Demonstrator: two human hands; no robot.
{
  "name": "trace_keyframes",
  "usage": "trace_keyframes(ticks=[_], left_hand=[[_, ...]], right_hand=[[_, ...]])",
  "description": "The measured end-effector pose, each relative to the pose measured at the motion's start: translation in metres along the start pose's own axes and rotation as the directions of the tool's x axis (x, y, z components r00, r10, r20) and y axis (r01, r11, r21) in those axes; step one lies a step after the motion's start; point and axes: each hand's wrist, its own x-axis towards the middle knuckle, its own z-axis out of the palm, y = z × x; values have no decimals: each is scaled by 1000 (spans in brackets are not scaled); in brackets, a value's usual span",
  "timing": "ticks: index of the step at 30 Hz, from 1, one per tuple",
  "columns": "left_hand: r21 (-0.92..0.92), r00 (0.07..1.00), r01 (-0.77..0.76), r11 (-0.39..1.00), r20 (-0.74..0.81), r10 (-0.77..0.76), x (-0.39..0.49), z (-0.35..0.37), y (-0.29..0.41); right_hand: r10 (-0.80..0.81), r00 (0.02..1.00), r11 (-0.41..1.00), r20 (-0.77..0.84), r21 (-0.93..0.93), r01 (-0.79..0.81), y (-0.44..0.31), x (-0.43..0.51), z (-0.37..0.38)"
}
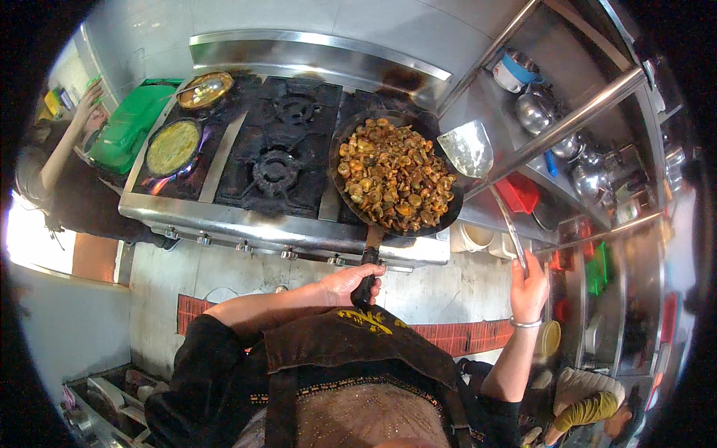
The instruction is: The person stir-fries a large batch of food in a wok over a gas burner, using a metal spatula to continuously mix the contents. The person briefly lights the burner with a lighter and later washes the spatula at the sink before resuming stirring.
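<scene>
My left hand (367,284) is closed around the black handle of a large dark frying pan (338,185). The pan rests on the right part of the gas range and is filled with glossy brown pieces of food (397,173) that look like sliced mushrooms. In my right hand (528,288) is the long metal handle of a wide steel spatula (466,150). Its blade is up beside the pan's right rim, with no food piece plainly on it. A metal bangle circles my right wrist.
On the range (274,204) at left, a small pan holds a flat yellow-green food (173,148) over a lit flame; a dish with a spoon (205,89) sits behind it. A green container (124,131) adjoins. Steel shelves (560,185) with bowls stand right. Other people are at left and lower right.
</scene>
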Motion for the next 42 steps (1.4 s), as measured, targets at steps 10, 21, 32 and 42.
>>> trace_keyframes(ticks=[10,21,32,42], left_hand=[[-82,999,5,997,-37,-8,-1,1,-1],[-59,997,-15,998,-76,11,-8,4,3],[-65,1000,-24,998,-14,23,-6,0,3],[-54,1000,-20,998,-14,19,-5,-3,2]], right_hand=[[365,790,243,492,769,-592,-40,-90,90],[316,710,22,630,743,-669,-59,-110,102],[244,680,-14,692,703,-711,-58,-113,110],[214,668,-66,713,693,-718,-58,-115,112]])
